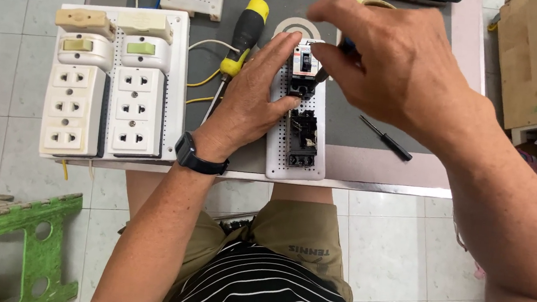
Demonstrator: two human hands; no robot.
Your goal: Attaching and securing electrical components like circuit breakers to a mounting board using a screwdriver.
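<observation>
While the left hand [254,97] presses flat on the perforated board [294,153], the right hand [395,65], fingers pinched on a screwdriver [344,47], sits directly above the circuit breaker [304,69].

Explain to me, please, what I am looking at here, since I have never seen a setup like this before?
There is no machine here: a person works with two bare hands, and the single picture comes from a camera worn on their head, looking down over their lap at a small table.

The left hand steadies a narrow white perforated board carrying two small black breaker-like switches, one above the other. The right hand holds a small tool with a blue handle against the upper one; most of the tool is hidden.

To the left lies a wider white board with switches and socket strips. Between the boards lies a yellow and black screwdriver, and right of the narrow board a small black screwdriver. A green plastic stool stands on the tiled floor.
</observation>
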